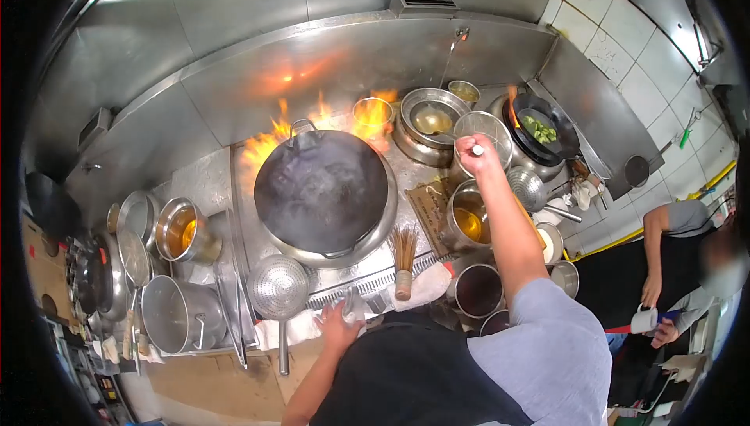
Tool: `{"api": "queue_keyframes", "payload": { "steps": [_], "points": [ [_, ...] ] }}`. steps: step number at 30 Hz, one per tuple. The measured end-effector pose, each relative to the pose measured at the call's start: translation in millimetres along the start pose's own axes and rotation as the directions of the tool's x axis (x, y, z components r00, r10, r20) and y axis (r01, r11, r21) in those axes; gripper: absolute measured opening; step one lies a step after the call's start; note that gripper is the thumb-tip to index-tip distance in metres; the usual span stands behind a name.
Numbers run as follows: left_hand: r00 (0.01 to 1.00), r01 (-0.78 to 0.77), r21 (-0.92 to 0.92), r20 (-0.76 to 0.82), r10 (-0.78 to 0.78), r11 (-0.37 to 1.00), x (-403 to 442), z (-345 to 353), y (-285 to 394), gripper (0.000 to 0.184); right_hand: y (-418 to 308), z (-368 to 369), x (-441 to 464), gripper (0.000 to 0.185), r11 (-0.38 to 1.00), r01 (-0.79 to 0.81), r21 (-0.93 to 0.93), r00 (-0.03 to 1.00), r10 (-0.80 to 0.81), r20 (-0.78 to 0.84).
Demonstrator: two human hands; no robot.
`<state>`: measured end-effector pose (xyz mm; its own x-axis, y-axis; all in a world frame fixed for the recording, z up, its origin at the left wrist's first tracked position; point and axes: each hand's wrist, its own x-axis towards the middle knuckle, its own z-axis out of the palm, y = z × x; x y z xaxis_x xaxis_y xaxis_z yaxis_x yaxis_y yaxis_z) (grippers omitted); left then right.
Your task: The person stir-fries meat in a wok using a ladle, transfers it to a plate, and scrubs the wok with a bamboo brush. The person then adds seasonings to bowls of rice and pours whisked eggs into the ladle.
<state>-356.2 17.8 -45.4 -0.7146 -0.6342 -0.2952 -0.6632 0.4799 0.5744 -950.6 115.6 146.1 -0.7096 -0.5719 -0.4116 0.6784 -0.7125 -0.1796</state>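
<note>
Flames rise behind a large dark wok [320, 191], and smoke hangs over its inside. My right hand [476, 154] is closed on a handle, whose pale end shows; a round wire strainer [486, 130] is beside it, above the pots. Near the front edge my left hand [337, 327] holds a small clear container [351, 306], right of the perforated ladle [280, 287]. A bamboo brush [404, 262] stands between my hands. Close to my right forearm is a metal pot [469, 219] with amber liquid.
Smaller wok [543, 130] with green vegetables at the right, flame at its left edge. A pot with orange liquid [187, 230] and a large empty pot [173, 313] stand at the left. At the far right another person [664, 254] holds a white cup [644, 320].
</note>
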Motion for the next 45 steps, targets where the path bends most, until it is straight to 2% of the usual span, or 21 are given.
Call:
{"api": "queue_keyframes", "payload": {
  "steps": [2, 3, 5, 6, 10, 12, 14, 15, 17, 19, 21, 26, 29, 31, 32, 33, 34, 36, 39, 42, 45],
  "points": [
    [1.0, 0.029, 0.055, 0.005, -0.029, 0.998, -4.3, -1.3, -4.5, 0.093, -17.6, -12.1, -28.9, 0.004, 0.939, -0.335, 0.08, 0.939, 0.326, 0.106],
    [0.998, -0.018, 0.003, -0.067, 0.018, 1.0, -3.0, -8.4, -1.4, 0.096, -17.3, -11.5, -50.9, 0.004, 0.939, -0.334, 0.079, 0.94, 0.325, 0.106],
    [0.956, -0.186, -0.055, -0.239, 0.168, 0.981, -1.2, -22.2, 1.4, 0.096, -13.5, -2.2, -113.3, 0.027, 0.937, -0.351, 0.003, 0.929, 0.347, 0.125],
    [0.958, -0.18, -0.059, -0.236, 0.161, 0.982, 0.3, -32.8, 9.6, 0.096, -12.0, -6.3, -137.9, 0.046, 0.924, -0.382, 0.021, 0.909, 0.372, 0.188],
    [0.857, -0.358, 0.097, -0.36, 0.368, 0.929, 26.2, -96.4, 58.9, 0.07, 3.4, -4.1, -234.1, 0.06, 0.867, -0.497, -0.036, 0.839, 0.491, 0.236],
    [0.851, -0.381, 0.167, -0.321, 0.416, 0.909, 47.6, -119.0, 78.6, 0.057, 19.3, 1.0, -276.5, 0.065, 0.864, -0.488, -0.124, 0.835, 0.504, 0.22],
    [0.8, -0.427, 0.249, -0.345, 0.491, 0.869, 73.3, -122.5, 82.3, 0.038, 26.6, -3.3, -300.6, 0.064, 0.849, -0.495, -0.186, 0.831, 0.525, 0.182],
    [0.809, -0.408, 0.251, -0.348, 0.475, 0.878, 83.5, -126.7, 84.5, 0.038, 26.2, -8.6, -308.0, 0.063, 0.846, -0.457, -0.275, 0.851, 0.506, 0.142],
    [0.91, -0.366, 0.195, -0.132, 0.394, 0.91, 99.0, -133.4, 90.8, 0.029, 33.1, -7.6, -324.7, 0.062, 0.831, -0.423, -0.362, 0.866, 0.488, 0.108],
    [0.895, -0.368, 0.265, -0.157, 0.417, 0.891, 103.1, -132.4, 96.4, 0.029, 45.0, 4.5, -346.9, 0.053, 0.744, -0.465, -0.48, 0.849, 0.529, -0.002],
    [0.845, -0.391, 0.334, -0.238, 0.478, 0.857, 104.4, -127.6, 98.4, 0.034, 57.0, 19.7, -369.1, 0.051, 0.729, -0.516, -0.45, 0.822, 0.569, -0.021],
    [0.863, -0.361, 0.333, -0.235, 0.448, 0.871, 95.0, -129.7, 108.0, 0.031, 97.6, 29.4, -382.4, 0.048, 0.663, -0.7, -0.265, 0.704, 0.703, -0.101],
    [0.851, -0.334, 0.364, -0.28, 0.444, 0.87, 100.4, -120.8, 102.1, 0.028, 123.4, -44.2, -298.8, 0.053, 0.588, -0.784, -0.199, 0.612, 0.787, -0.085],
    [0.831, -0.326, 0.279, -0.371, 0.415, 0.903, 91.8, -115.9, 101.9, 0.029, 167.7, -59.8, -252.8, 0.063, 0.513, -0.469, -0.719, 0.801, 0.591, -0.1],
    [0.828, -0.328, 0.281, -0.374, 0.418, 0.902, 78.2, -119.0, 103.9, 0.029, 195.5, -68.6, -245.6, 0.07, 0.111, -0.159, -0.981, 0.94, 0.32, -0.116],
    [0.801, -0.338, 0.249, -0.43, 0.416, 0.908, 61.6, -126.2, 106.4, 0.032, 209.1, -110.5, -212.1, 0.07, -0.051, 0.258, -0.965, 0.936, 0.26, 0.237],
    [0.773, -0.351, 0.22, -0.481, 0.414, 0.91, 48.5, -129.4, 103.2, 0.038, 222.2, -152.6, -178.4, 0.069, -0.282, 0.583, -0.762, 0.812, 0.167, 0.559],
    [0.827, -0.235, 0.158, -0.485, 0.282, 0.959, 22.9, -124.6, 73.8, 0.038, 215.6, -113.0, -170.6, 0.07, -0.202, 0.391, -0.898, 0.92, 0.065, 0.386],
    [0.862, -0.081, 0.003, -0.501, 0.071, 0.997, -28.3, -121.9, 20.3, 0.033, 173.8, -40.4, -143.8, 0.069, 0.103, 0.396, -0.912, 0.916, 0.018, 0.4],
    [0.841, 0.06, -0.042, -0.536, -0.073, 0.997, -69.7, -104.8, -24.2, 0.03, 115.2, 18.7, -80.6, 0.072, 0.263, 0.387, -0.884, 0.918, -0.025, 0.395],
    [0.856, 0.178, -0.119, -0.472, -0.213, 0.977, -98.0, -118.4, -16.9, 0.028, 86.2, 60.3, -35.4, 0.077, 0.346, 0.387, -0.855, 0.916, -0.252, 0.312]
  ]
}}
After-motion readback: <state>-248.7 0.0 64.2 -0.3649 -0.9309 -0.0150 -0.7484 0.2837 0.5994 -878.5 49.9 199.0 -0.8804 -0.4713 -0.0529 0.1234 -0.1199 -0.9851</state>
